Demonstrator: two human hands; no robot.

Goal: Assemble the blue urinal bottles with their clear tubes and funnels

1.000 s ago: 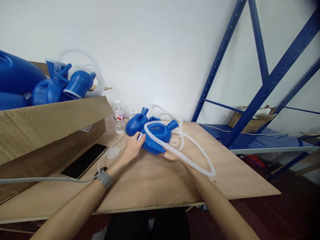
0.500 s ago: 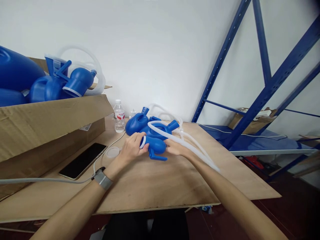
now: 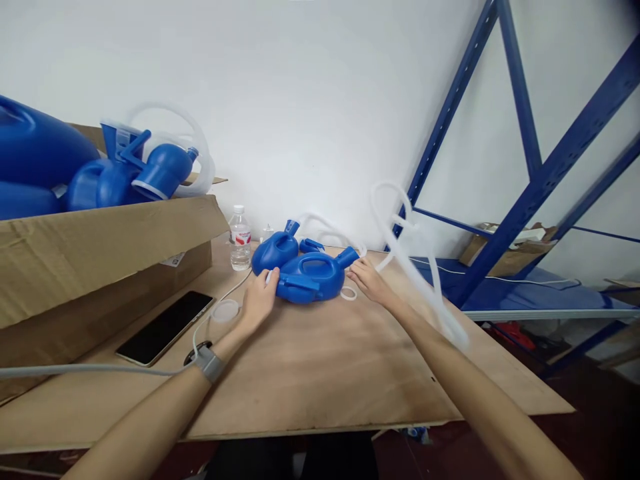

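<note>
My left hand (image 3: 261,298), on the near side of the bottles, is closed on a blue plastic urinal cup (image 3: 295,289) with a white rim and a straight blue arm. The cup overlaps a blue urinal bottle (image 3: 327,277) lying behind it, so its outline is partly lost. Close to that bottle's spout, my right hand (image 3: 369,280) has its fingers drawn together; what they hold, if anything, is hidden. A white ring (image 3: 349,293) lies on the table beside those fingers. Smeared by motion, a translucent tube (image 3: 425,283) loops beyond my right forearm.
A second urinal bottle (image 3: 275,253) lies further back, near a water bottle (image 3: 240,240). To the left are an open carton (image 3: 115,233) of blue bottles, a phone (image 3: 167,327), a cable and a clear round lid (image 3: 225,311). A blue metal rack (image 3: 500,250) borders the table's right side.
The tube has swung up and right, off the bottles and my right forearm. My right hand has moved away from the cup, up and right to the spout. The cup has shifted slightly left.
</note>
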